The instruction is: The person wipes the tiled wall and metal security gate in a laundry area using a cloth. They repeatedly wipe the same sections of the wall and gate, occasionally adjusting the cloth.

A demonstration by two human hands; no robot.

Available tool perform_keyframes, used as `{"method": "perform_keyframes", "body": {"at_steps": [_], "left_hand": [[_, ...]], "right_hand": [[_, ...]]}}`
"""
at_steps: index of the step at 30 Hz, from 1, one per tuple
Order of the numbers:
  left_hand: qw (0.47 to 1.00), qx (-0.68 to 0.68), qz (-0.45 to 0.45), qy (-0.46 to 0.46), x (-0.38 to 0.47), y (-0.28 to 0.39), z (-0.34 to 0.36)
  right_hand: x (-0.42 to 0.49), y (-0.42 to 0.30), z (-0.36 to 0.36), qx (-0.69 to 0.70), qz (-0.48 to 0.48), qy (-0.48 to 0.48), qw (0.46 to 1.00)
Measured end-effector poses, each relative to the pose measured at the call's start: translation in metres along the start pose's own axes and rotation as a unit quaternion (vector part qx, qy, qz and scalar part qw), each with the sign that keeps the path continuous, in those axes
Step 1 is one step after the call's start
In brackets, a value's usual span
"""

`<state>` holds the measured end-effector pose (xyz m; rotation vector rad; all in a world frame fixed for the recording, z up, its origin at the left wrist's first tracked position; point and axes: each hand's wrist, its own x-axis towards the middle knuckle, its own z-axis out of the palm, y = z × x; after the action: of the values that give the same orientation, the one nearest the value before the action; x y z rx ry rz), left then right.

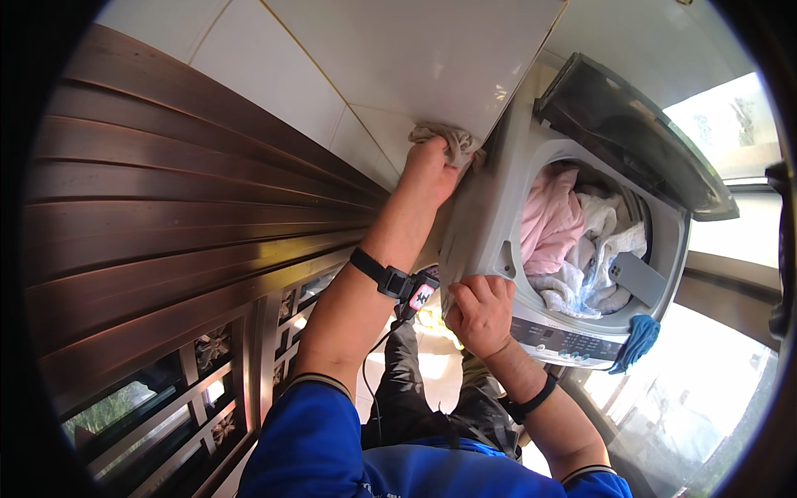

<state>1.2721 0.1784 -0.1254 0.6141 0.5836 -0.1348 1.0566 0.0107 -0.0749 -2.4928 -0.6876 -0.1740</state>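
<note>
My left hand [431,168] is closed around a crumpled beige-grey cloth [457,146]. It reaches low into the narrow gap between a white tiled wall and the side of a grey top-loading washing machine [482,205]. My right hand [482,312] rests at the machine's near left corner, its fingers curled over the edge; the palm side is hidden. The machine's dark lid [635,134] stands raised. Inside the drum lie a pink cloth [551,215] and white laundry [591,261]. A grey smartphone [638,278] lies at the drum opening's right side.
A blue cloth [636,345] hangs over the control panel's [563,342] right end. On the left stands a brown metal door [187,205] with horizontal ribs and glazed openings. A cable [370,380] runs down from a strapped device [414,295] on my left forearm.
</note>
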Motion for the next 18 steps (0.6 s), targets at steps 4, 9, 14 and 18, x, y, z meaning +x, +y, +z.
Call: {"method": "perform_keyframes", "body": {"at_steps": [4, 9, 14, 18], "left_hand": [[0.996, -0.039, 0.080, 0.019, 0.015, 0.023, -0.014], [0.991, -0.037, 0.109, 0.075, 0.047, 0.057, -0.043], [0.974, 0.008, 0.172, 0.145, 0.061, 0.095, -0.069], [0.979, 0.012, 0.168, 0.119, 0.062, 0.098, -0.073]], "right_hand": [[0.001, -0.002, 0.000, 0.011, -0.005, 0.021, 1.000], [0.000, -0.003, 0.000, 0.008, -0.001, 0.018, 1.000], [-0.002, -0.001, -0.001, 0.003, 0.003, 0.010, 1.000], [-0.002, -0.001, 0.000, 0.003, 0.001, 0.020, 1.000]]}}
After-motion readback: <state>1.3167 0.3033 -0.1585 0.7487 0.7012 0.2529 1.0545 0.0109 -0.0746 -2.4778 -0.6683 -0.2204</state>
